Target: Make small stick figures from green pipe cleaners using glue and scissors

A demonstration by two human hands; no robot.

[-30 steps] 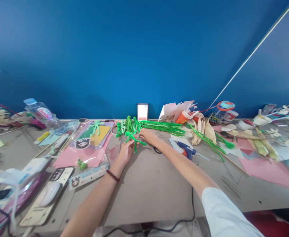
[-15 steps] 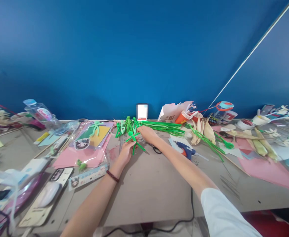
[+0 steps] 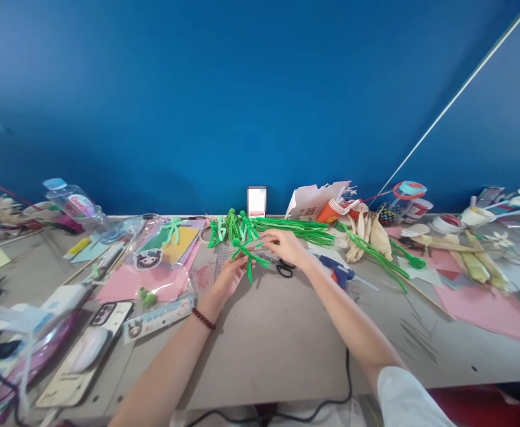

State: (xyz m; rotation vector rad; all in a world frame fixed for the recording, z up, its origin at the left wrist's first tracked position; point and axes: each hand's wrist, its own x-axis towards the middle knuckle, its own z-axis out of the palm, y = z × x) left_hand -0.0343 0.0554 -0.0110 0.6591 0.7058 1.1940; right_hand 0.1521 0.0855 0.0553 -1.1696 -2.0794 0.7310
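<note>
My left hand (image 3: 232, 276) is closed around a small figure of bright green pipe cleaners (image 3: 244, 251), its several limbs sticking out past the fingers. My right hand (image 3: 284, 246) reaches in from the right with fingers stretched and apart, close to a limb of that figure; whether it touches is too small to make out. Just behind stand similar green pipe cleaner figures (image 3: 232, 225), some paler. A bundle of loose green pipe cleaners (image 3: 293, 225) lies behind my right hand. Black-handled scissors (image 3: 285, 270) rest below that hand, and a clear ruler (image 3: 220, 259) lies left of the figure.
To the right lie a blue glue gun (image 3: 337, 270), dried husks (image 3: 377, 237) and pink paper (image 3: 486, 308). On the left are a packet of coloured paper (image 3: 153, 261), a phone (image 3: 104, 314) and a bottle (image 3: 75, 204). A small lit screen (image 3: 257, 201) leans against the blue wall.
My right hand has drawn back to the right from the standing figures, its fingers now apart, uncovering the scissors. The held figure has tilted and shifted slightly right in my left hand.
</note>
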